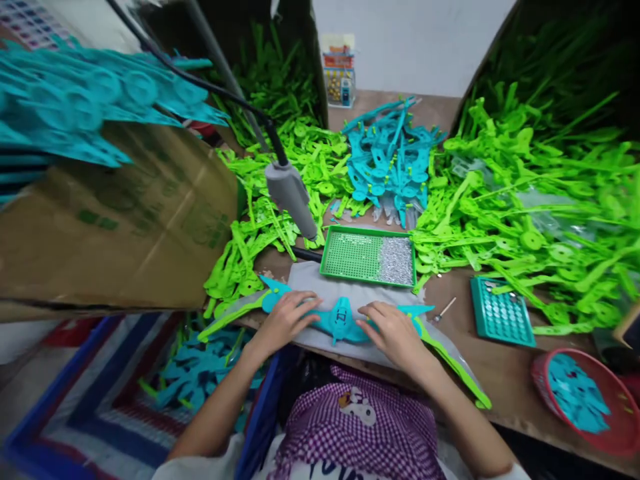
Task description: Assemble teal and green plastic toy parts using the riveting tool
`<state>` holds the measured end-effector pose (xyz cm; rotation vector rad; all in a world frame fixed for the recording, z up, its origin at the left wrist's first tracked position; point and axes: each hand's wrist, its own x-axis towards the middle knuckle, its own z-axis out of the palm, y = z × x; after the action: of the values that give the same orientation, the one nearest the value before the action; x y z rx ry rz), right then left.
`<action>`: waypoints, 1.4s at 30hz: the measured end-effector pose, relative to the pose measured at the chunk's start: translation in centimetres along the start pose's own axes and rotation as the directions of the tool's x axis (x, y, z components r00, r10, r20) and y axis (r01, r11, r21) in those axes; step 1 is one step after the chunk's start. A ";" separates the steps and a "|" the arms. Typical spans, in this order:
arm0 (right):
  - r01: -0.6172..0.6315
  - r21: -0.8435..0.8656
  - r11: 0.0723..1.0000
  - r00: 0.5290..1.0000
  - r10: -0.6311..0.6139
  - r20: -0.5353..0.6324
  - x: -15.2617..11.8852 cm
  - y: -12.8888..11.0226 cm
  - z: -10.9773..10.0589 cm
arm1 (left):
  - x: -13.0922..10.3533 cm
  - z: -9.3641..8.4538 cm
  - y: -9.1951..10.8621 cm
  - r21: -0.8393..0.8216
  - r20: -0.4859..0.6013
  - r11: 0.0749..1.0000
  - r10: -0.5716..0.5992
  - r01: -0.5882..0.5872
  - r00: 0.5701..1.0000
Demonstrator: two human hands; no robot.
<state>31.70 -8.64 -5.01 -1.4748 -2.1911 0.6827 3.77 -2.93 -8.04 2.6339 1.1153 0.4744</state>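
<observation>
A teal plastic piece [344, 319] with green arms reaching out to both sides lies on a grey cloth [325, 280] at the table's near edge. My left hand [285, 319] presses flat on its left part, fingers close together. My right hand [395, 332] rests flat on its right part. Neither hand is wrapped around the piece; both lie on top of it. A grey hanging power tool [291, 195] on a black cable dangles just above and behind my left hand.
A green tray [369, 257] with small silver screws sits behind the cloth. Piles of green plastic parts [525, 200] and teal parts [387, 160] cover the table. A teal grid tray [500, 312], a red basket [585, 393] and a cardboard box [115, 227] stand around.
</observation>
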 end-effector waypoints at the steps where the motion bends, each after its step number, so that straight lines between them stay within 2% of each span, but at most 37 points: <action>1: -0.013 0.000 1.000 1.000 0.013 -0.008 0.3 -0.6 0.5 | 0.7 -0.4 -1.0 0.017 -0.057 0.999 -0.039 0.040 0.998; 3: -0.019 0.051 0.999 0.999 0.021 -0.043 1.0 -1.6 1.1 | 2.9 -0.8 -3.4 0.071 -0.120 0.992 -0.096 0.105 0.988; 5: 0.047 0.101 0.994 0.998 -0.043 -0.038 1.9 -2.7 1.5 | 5.6 -0.6 -5.9 0.123 -0.033 0.989 -0.081 0.084 0.996; 7: 0.116 0.093 0.989 0.993 -0.117 -0.001 2.8 -3.6 2.0 | 8.1 -0.2 -7.7 0.164 0.104 0.986 -0.044 0.026 0.994; 9: 0.113 0.072 0.991 0.993 -0.116 0.036 3.0 -4.0 2.6 | 9.6 0.0 -8.7 0.192 0.205 0.981 -0.015 -0.026 0.979; 11: 0.056 0.108 0.993 0.996 -0.063 0.063 2.6 -3.9 3.0 | 10.0 -0.2 -8.9 0.213 0.235 0.976 -0.003 -0.049 0.972; 14: -0.015 0.281 0.960 0.995 -0.012 0.096 1.8 -3.8 3.0 | 9.5 -1.4 -8.6 0.212 0.141 0.977 -0.013 -0.018 0.990; 16: -0.046 0.410 0.911 0.995 0.005 0.101 2.0 -4.1 2.8 | 9.0 -2.7 -8.5 0.161 -0.016 0.986 -0.037 0.039 0.999; 17: -0.064 0.472 0.879 0.995 0.018 0.102 2.4 -4.4 2.8 | 8.8 -3.4 -8.6 0.121 -0.129 0.990 -0.062 0.078 0.990; 18: -0.087 0.535 0.841 0.993 0.033 0.109 3.0 -4.8 2.8 | 8.6 -4.1 -8.8 0.074 -0.265 0.990 -0.100 0.124 0.959; 19: -0.109 0.596 0.796 0.992 0.049 0.117 3.7 -5.2 3.0 | 8.5 -4.7 -9.0 0.017 -0.411 0.985 -0.150 0.172 0.899; 20: -0.130 0.653 0.746 0.990 0.061 0.127 4.6 -5.6 3.2 | 8.4 -5.2 -9.3 -0.049 -0.553 0.975 -0.208 0.218 0.807; 22: -0.160 0.745 0.647 0.986 0.071 0.150 6.5 -6.5 3.8 | 8.4 -6.1 -9.8 -0.188 -0.768 0.942 -0.317 0.278 0.556; 23: -0.163 0.780 0.605 0.985 0.060 0.159 7.4 -7.1 4.1 | 8.5 -6.4 -10.0 -0.247 -0.827 0.924 -0.357 0.290 0.433; 24: -0.157 0.806 0.570 0.986 0.041 0.164 8.3 -7.6 4.4 | 8.6 -6.7 -10.0 -0.292 -0.859 0.909 -0.386 0.296 0.337; 25: -0.149 0.828 0.541 0.986 0.015 0.167 9.1 -8.1 4.6 | 8.7 -6.8 -9.8 -0.320 -0.874 0.899 -0.402 0.299 0.272; 26: -0.141 0.848 0.511 0.985 -0.011 0.170 9.7 -8.6 4.8 | 8.7 -6.8 -9.5 -0.332 -0.882 0.895 -0.407 0.299 0.238; 27: -0.136 0.867 0.480 0.985 -0.032 0.172 10.2 -8.9 4.9 | 8.7 -6.7 -9.0 -0.329 -0.886 0.897 -0.401 0.293 0.233; 29: -0.164 0.898 0.408 0.980 -0.034 0.195 10.8 -9.2 5.1 | 8.2 -5.9 -7.7 -0.286 -0.897 0.923 -0.353 0.258 0.268; 32: -0.262 0.923 0.282 0.965 0.075 0.251 11.2 -8.6 5.5 | 6.1 -3.9 -5.3 -0.088 -0.921 0.979 -0.150 0.183 0.360; 34: -0.327 0.921 0.210 0.944 0.126 0.306 12.1 -7.8 6.2 | 4.4 -2.2 -3.9 0.126 -0.890 0.983 0.051 0.137 0.452; 36: -0.399 0.903 0.160 0.916 0.114 0.385 13.4 -7.3 7.1 | 2.9 -0.6 -2.5 0.270 -0.825 0.961 0.203 0.052 0.528; 37: -0.431 0.890 0.151 0.902 0.086 0.422 14.2 -7.2 7.7 | 2.3 0.2 -1.8 0.300 -0.804 0.954 0.248 0.008 0.541; 38: -0.445 0.879 0.173 0.895 0.058 0.442 15.0 -7.1 8.2 | 1.8 0.9 -1.1 0.307 -0.796 0.951 0.272 -0.026 0.541; 40: -0.417 0.865 0.280 0.901 0.007 0.433 16.1 -7.0 8.8 | 0.9 2.2 0.0 0.308 -0.783 0.949 0.290 -0.063 0.551; 42: -0.338 0.854 0.396 0.926 -0.022 0.377 16.2 -6.9 8.8 | -0.1 3.0 0.8 0.333 -0.706 0.937 0.323 -0.108 0.630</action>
<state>15.80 2.84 -6.83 -0.9483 -1.3122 1.9480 5.35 -3.83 -10.56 2.8663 1.0868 1.7270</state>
